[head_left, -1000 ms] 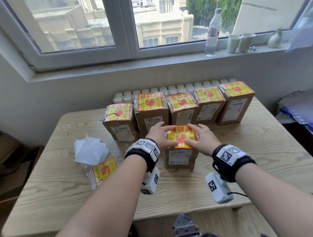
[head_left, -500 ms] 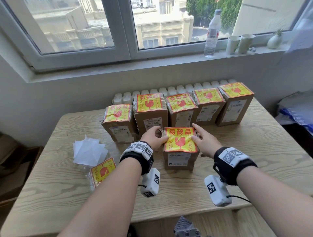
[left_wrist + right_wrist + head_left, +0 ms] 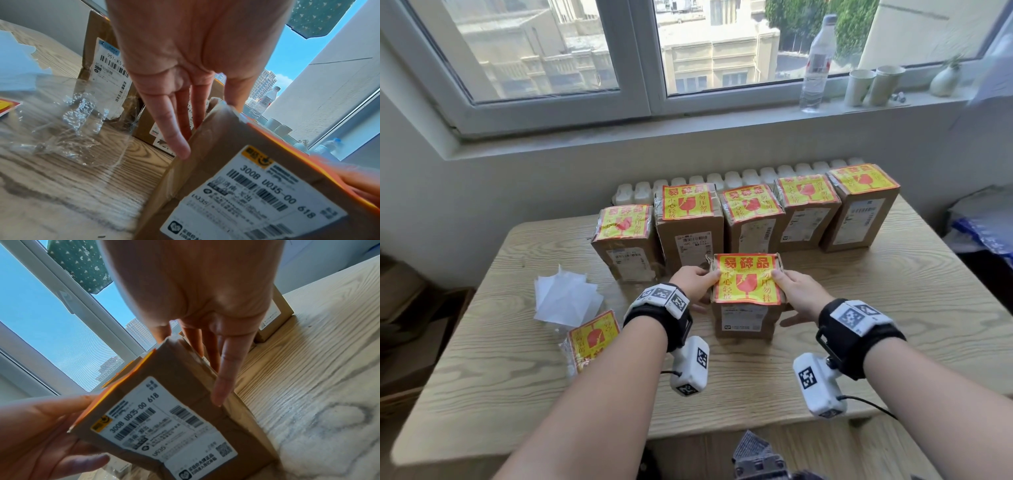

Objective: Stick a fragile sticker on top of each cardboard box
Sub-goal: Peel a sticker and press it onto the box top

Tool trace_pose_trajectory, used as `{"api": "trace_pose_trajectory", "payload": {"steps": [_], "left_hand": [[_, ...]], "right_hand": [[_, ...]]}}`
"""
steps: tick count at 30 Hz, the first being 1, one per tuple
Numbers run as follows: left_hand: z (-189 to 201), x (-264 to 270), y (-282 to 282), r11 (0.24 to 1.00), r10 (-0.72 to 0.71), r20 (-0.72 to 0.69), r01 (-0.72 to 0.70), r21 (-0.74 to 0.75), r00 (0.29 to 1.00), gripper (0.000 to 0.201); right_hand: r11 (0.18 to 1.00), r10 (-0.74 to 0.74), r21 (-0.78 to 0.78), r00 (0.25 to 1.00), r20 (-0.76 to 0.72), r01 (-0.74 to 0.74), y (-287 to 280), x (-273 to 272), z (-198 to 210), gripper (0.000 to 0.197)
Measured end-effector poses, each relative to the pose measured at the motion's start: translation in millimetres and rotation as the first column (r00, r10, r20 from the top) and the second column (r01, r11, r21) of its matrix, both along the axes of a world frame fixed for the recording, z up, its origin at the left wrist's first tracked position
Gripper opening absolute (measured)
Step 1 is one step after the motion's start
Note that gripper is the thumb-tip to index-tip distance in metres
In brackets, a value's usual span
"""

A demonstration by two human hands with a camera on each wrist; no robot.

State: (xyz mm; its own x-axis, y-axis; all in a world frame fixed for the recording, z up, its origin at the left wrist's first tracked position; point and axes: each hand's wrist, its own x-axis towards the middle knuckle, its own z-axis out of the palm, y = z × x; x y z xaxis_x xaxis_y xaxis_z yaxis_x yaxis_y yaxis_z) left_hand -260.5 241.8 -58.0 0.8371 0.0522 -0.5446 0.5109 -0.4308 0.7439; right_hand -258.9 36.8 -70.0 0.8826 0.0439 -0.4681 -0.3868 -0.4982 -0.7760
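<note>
A small cardboard box (image 3: pixel 744 320) stands on the wooden table (image 3: pixel 893 325) in front of me. A yellow and red fragile sticker (image 3: pixel 746 279) lies flat on its top. My left hand (image 3: pixel 693 284) is at the box's left side, thumb on the sticker's left edge. In the left wrist view the left hand's fingers (image 3: pixel 174 129) lie straight down the side of the box (image 3: pixel 236 178). My right hand (image 3: pixel 796 294) mirrors it on the right, thumb on the sticker's right edge. Its fingers (image 3: pixel 224 378) run straight along that side of the box (image 3: pixel 164 402).
Several stickered boxes (image 3: pixel 750 222) stand in a row behind, against a white radiator. A plastic bag of spare stickers (image 3: pixel 594 337) and white backing papers (image 3: pixel 566 299) lie at the left. A bottle (image 3: pixel 816 65) and cups (image 3: pixel 859 85) stand on the windowsill.
Both hands slid off the top of the sticker outward to the box's sides. The sticker's face is now uncovered, with only the thumbs left on its edges.
</note>
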Motion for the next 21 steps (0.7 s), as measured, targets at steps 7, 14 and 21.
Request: {"api": "trace_pose_trajectory", "payload": {"steps": [7,14,21], "left_hand": [[1.1,-4.9,6.0,0.997,0.052,-0.003,-0.052,-0.054,0.999,0.048],[3.5,-14.2,34.5,0.965,-0.203,-0.062,0.189,-0.180,0.977,0.105],[9.4,-24.5,66.0,0.982,-0.123,0.031,0.126,-0.138,0.992,0.135]], "right_hand": [[0.999,-0.017,0.051,0.999,-0.041,0.019,3.6,-6.1,12.4,0.032],[0.999,0.033,-0.037,0.999,-0.005,-0.033,15.4,-0.8,29.7,0.050],[0.994,0.104,-0.015,0.995,0.010,-0.104,50.0,4.3,44.7,0.053]]}}
